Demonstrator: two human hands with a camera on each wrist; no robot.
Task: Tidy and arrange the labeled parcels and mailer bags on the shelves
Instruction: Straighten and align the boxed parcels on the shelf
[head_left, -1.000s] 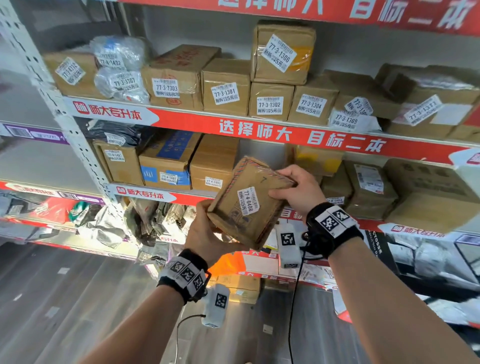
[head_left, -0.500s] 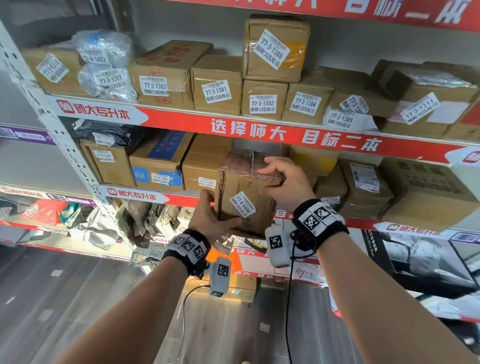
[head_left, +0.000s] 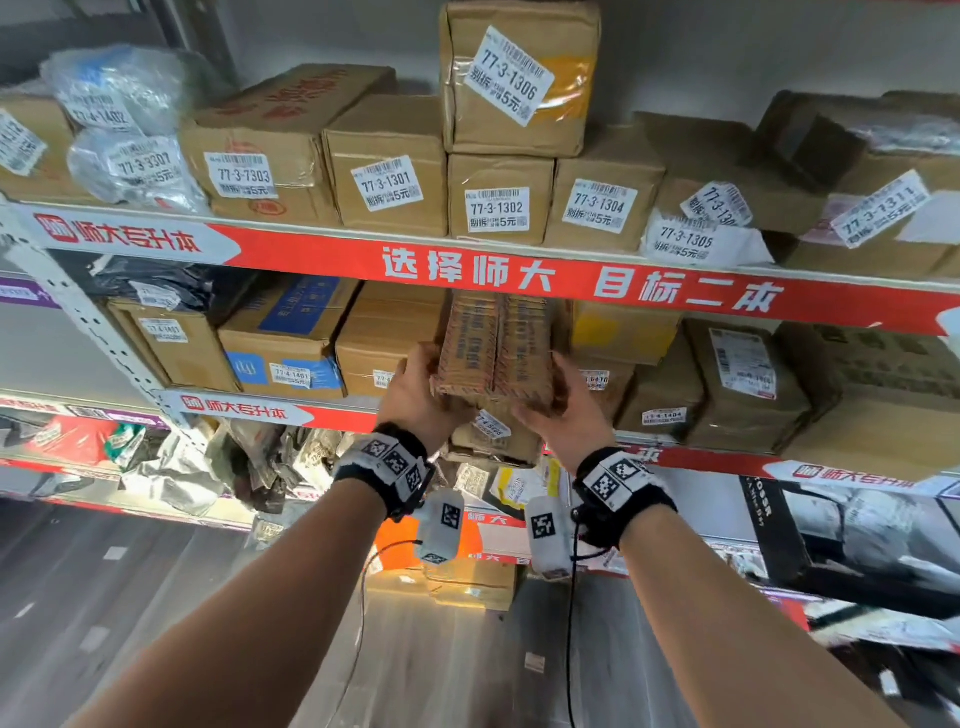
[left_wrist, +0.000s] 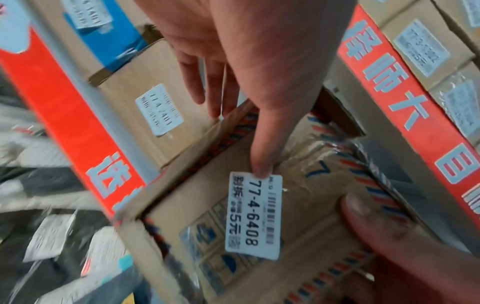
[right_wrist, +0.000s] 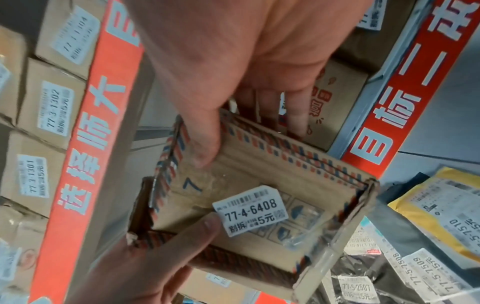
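A brown cardboard parcel (head_left: 493, 353) with red-and-blue striped edges and a white label reading 77-4-6408 (left_wrist: 253, 214) is held between both hands at the middle shelf. It stands in the gap between two shelved boxes, its labeled face toward me and tipped downward. My left hand (head_left: 415, 389) grips its left side, thumb (left_wrist: 262, 144) on the front face by the label. On the other side my right hand (head_left: 566, 410) grips it too, its thumb (right_wrist: 202, 133) on the front face and its fingers down the parcel's side. The parcel's far end is hidden in the shelf.
The box labeled 77-4-7401 (head_left: 384, 353) stands just left of the gap, a yellow-taped box (head_left: 623, 332) and a smaller box (head_left: 602, 384) just right. The red shelf strip (head_left: 519, 270) runs close above. Boxes labeled 77-3-13xx fill the upper shelf (head_left: 498, 208). Mailer bags (head_left: 171, 478) lie on the lower shelf.
The parcel went from tilted in front of the shelf to upright and pushed up into the middle-shelf gap. Both hands moved forward with it and shifted to its two sides.
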